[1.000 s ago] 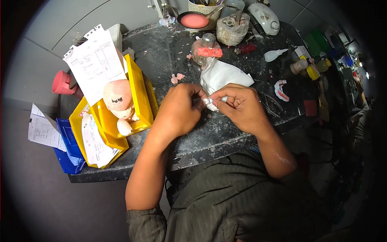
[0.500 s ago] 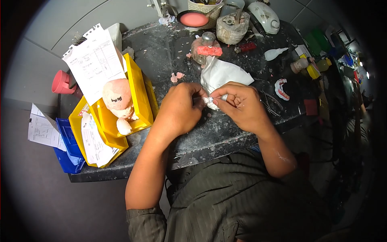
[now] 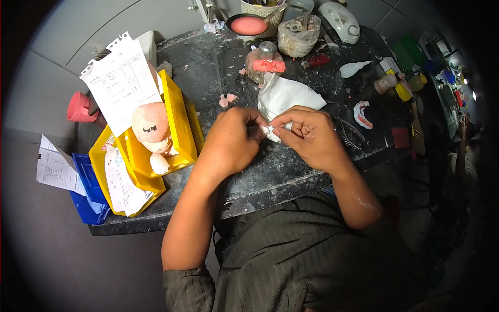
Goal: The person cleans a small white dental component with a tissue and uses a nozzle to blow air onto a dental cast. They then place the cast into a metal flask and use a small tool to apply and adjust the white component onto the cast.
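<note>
My left hand (image 3: 235,139) is closed, with thumb and forefinger pinching a small crumpled white tissue (image 3: 271,133). From the other side my right hand (image 3: 311,136) pinches at the same spot, its fingertips almost touching those of the left. A short pale, shiny piece (image 3: 289,126) shows among the right fingers; its kind I cannot make out. Any small item inside the tissue is hidden by the fingertips. Just beyond both hands a larger white cloth or tissue (image 3: 291,95) lies spread on the dark worktop (image 3: 208,78).
Left stand yellow bins (image 3: 183,122) with papers (image 3: 125,78) and pinkish plaster casts (image 3: 150,122). Behind are a burner with pink wax (image 3: 266,63), a pan (image 3: 248,24) and a plaster-crusted bowl (image 3: 299,36). Rightward lie a denture-like arch (image 3: 362,115) and thin metal tools (image 3: 349,134).
My fingertips shift very slightly at the white tissue. Both hands stay in nearly the same place, and the things around them have not moved.
</note>
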The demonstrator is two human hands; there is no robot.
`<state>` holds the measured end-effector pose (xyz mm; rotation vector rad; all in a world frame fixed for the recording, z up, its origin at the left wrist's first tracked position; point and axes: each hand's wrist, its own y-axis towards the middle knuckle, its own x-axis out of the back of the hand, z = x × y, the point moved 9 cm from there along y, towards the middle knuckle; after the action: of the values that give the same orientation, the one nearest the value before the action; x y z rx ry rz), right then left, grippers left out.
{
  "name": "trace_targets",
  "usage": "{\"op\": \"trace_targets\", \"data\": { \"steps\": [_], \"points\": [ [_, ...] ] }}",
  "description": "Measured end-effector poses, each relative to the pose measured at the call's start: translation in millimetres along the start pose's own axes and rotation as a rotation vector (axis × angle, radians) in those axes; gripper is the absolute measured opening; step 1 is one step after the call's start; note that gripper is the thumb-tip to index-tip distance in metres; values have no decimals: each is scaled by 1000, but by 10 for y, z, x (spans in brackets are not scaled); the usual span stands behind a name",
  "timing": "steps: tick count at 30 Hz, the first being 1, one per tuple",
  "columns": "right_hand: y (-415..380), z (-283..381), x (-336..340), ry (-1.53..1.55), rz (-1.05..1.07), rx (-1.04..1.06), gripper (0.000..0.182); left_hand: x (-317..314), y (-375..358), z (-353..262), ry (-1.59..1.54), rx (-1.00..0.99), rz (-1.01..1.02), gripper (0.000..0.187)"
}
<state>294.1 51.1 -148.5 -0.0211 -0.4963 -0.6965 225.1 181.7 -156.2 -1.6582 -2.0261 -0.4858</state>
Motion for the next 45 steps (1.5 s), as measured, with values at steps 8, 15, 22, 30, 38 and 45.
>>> {"op": "trace_targets", "data": {
  "steps": [8, 15, 22, 30, 38, 45],
  "points": [
    [21, -198, 51, 491, 24, -150, 15, 2, 0, -16, -45, -14, 0, 11],
    [-64, -236, 81, 1157, 212, -420, 22, 18, -11, -46, -48, -7, -1, 10],
    [-78, -266, 36, 1240, 235, -451, 21, 53, -18, -20, -33, 19, 0, 11],
    [35, -139, 332, 363, -90, -135, 13, 215, -40, -147, -23, -97, -186, 23],
    [56, 153, 141, -221, -35, 59, 10, 111, -77, -201, 172, -110, -149, 21],
    [57, 108, 129, -263, -49, 63, 12, 109, -73, -163, 235, -61, -129, 19]
  ]
}}
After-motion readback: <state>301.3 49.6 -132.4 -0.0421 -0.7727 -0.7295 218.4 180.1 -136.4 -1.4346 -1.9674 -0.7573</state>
